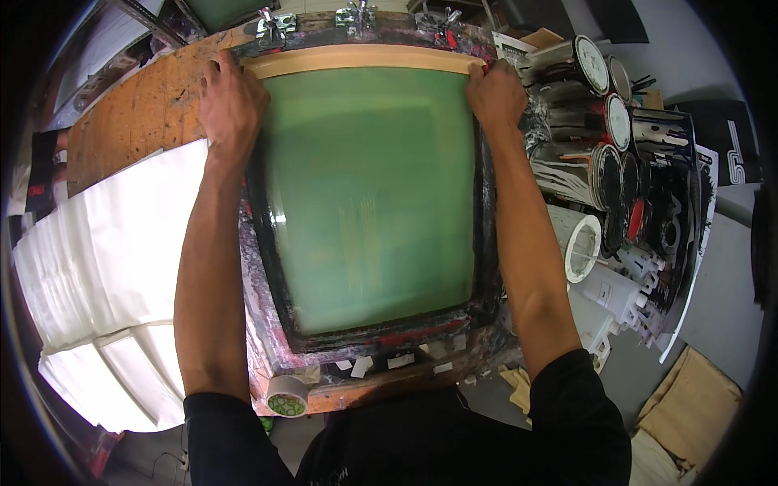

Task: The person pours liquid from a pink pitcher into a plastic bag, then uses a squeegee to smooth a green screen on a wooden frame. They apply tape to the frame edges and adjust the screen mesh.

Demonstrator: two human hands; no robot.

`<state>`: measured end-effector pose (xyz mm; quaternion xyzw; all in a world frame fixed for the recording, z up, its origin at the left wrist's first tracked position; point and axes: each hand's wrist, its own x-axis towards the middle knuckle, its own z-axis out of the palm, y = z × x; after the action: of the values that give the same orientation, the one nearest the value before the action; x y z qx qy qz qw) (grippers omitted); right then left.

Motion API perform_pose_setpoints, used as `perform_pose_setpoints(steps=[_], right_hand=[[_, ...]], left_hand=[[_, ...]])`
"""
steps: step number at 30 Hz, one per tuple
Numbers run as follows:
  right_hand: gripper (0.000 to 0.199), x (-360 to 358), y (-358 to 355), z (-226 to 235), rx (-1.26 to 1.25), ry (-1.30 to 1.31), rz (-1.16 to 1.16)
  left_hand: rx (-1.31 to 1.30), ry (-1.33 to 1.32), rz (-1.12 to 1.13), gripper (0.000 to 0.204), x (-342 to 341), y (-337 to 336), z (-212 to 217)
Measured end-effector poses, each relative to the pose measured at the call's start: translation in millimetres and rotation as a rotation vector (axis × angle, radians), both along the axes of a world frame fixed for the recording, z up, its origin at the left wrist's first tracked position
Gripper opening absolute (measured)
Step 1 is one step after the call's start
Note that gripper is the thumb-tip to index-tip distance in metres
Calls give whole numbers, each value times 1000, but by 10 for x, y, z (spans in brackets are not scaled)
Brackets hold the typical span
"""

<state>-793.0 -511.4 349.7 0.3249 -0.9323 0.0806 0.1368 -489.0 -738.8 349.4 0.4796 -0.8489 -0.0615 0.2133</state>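
Note:
A screen-printing frame (279, 306) with green mesh (369, 162) lies before me, its dark border smeared with ink. Across its far end runs a strip of tan tape (365, 57), stretched from side to side. My left hand (231, 105) pinches the strip's left end at the frame's far left corner. At the far right corner, the other end is between the closed fingers of my right hand (497, 93). Both arms reach forward along the frame's sides. My fingertips are partly hidden behind the hands.
Metal hinge clamps (355, 16) line the far edge. Left of the frame, a stack of white plastic-wrapped sheets (121, 243) covers the wooden table (146, 105). Ink-stained tubs (592, 65) and white containers (604, 296) crowd the right. A tape roll (288, 395) sits at the near edge.

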Motion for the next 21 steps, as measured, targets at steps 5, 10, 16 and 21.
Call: perform_pose_setpoints(steps=[5,10,16,21], right_hand=[[46,32,24,7,-4,-5,96],[48,49,-6,211,115,-174,-76],[49,130,139,129,23,-80,-27],[45,363,358,-6,-44,37,58]], left_hand=[[-85,-15,9,45,43,30,-53],[25,55,2,60,35,-4,-29],[63,133,-11,69,245,298,-5],[167,79,20,70,421,537,157]])
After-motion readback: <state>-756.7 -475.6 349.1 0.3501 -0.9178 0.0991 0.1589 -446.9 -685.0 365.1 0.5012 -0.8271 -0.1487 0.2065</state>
